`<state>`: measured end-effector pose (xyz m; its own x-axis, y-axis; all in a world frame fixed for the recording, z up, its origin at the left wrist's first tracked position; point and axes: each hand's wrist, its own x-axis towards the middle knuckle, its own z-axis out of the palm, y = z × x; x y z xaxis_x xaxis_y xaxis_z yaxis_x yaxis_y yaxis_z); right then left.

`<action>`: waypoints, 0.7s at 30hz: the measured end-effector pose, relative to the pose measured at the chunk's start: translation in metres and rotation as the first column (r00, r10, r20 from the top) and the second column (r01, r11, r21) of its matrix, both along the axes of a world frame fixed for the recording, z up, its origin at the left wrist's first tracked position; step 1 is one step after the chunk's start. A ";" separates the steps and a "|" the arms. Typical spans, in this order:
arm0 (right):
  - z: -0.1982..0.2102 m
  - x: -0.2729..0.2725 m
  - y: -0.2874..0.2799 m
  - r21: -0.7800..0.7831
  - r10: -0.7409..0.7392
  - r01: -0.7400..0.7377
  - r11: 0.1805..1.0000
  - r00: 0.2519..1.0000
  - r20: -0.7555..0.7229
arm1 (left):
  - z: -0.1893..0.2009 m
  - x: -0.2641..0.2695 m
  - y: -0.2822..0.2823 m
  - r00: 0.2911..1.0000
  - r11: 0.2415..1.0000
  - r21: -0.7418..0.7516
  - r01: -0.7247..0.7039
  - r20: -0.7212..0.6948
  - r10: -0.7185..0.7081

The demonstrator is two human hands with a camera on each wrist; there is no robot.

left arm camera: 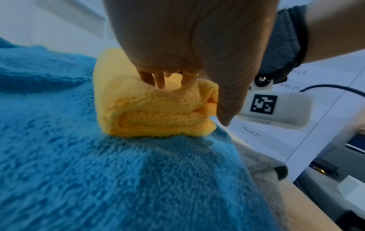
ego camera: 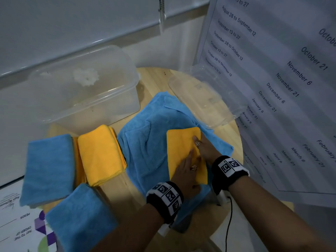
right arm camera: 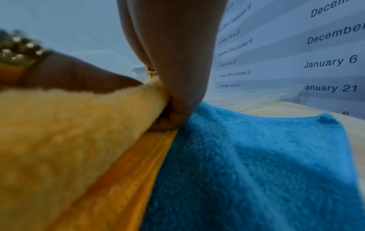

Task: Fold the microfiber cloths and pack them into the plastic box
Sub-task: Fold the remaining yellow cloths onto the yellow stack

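A folded yellow cloth [ego camera: 181,148] lies on a spread, unfolded blue cloth [ego camera: 145,135] on the round wooden table [ego camera: 154,77]. My left hand [ego camera: 187,166] lies flat on its near half, with the fingers [left arm camera: 158,79] pressing into the pile. My right hand [ego camera: 200,144] pinches the cloth's right edge: its fingers lie on top and its thumb [right arm camera: 169,118] is tucked under the upper layer. The clear plastic box [ego camera: 87,84] stands empty at the back left.
The box's clear lid [ego camera: 205,100] lies at the back right. Folded cloths sit at the left: a blue one [ego camera: 49,168], a yellow one [ego camera: 101,153] and another blue one [ego camera: 81,217]. A printed date sheet [ego camera: 272,88] hangs on the right.
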<state>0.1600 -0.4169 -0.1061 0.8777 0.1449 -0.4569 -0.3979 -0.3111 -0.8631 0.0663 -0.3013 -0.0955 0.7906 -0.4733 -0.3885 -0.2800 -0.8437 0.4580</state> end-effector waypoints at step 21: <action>-0.015 -0.006 -0.019 -0.373 0.162 -0.159 0.914 0.987 -0.022 | 0.004 0.024 0.061 0.808 0.751 -0.325 -0.575 -0.370 0.458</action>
<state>0.1536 -0.4359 -0.1216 0.8611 0.1048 -0.4975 -0.3087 -0.6697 -0.6754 0.0898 -0.2401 -0.0911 0.8609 -0.1777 -0.4768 0.3175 -0.5446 0.7762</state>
